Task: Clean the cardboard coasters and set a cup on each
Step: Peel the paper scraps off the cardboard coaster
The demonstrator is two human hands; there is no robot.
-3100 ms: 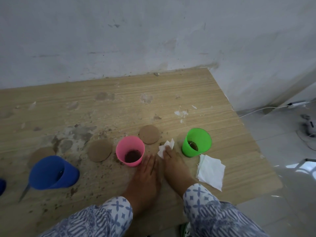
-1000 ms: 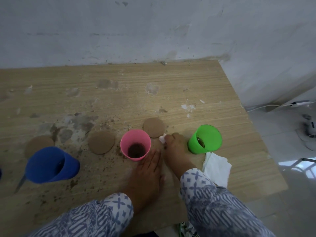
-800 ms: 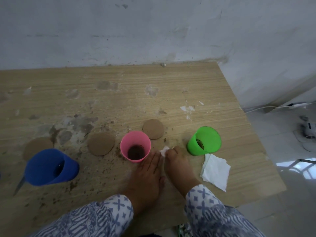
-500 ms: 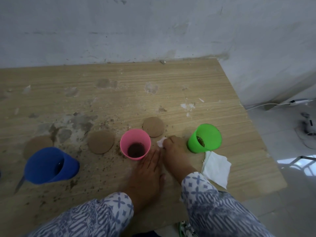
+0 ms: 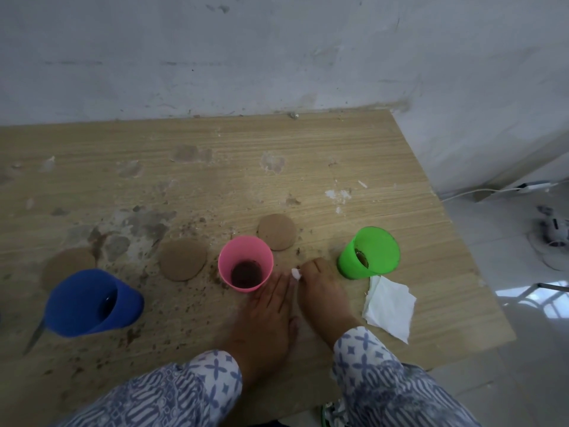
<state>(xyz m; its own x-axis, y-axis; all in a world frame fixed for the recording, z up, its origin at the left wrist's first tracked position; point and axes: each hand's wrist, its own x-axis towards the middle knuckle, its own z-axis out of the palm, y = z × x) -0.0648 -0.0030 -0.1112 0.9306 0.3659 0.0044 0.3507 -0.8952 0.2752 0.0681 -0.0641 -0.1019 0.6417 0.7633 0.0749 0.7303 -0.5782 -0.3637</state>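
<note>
My right hand (image 5: 320,291) pinches a small white tissue wad (image 5: 296,274) against the wooden table (image 5: 308,155), between the pink cup (image 5: 245,263) and the green cup (image 5: 369,252). My left hand (image 5: 268,303) lies flat beside it, fingers straight, fingertips next to the pink cup. Three round brown cardboard coasters lie bare: one (image 5: 277,232) behind the pink cup, one (image 5: 183,260) to its left, and one (image 5: 69,266) partly hidden by the blue cup (image 5: 92,303). What lies under my hands is hidden.
A stack of white tissues (image 5: 389,306) lies near the table's right front corner. Brown crumbs and stains (image 5: 144,220) cover the left and middle of the table. The wall (image 5: 277,57) runs along the back edge. Cables (image 5: 492,191) lie on the floor to the right.
My right hand has rubbed the tissue back and forth between the pink and green cups, and it now sits slightly nearer to me. My left hand stays flat in place.
</note>
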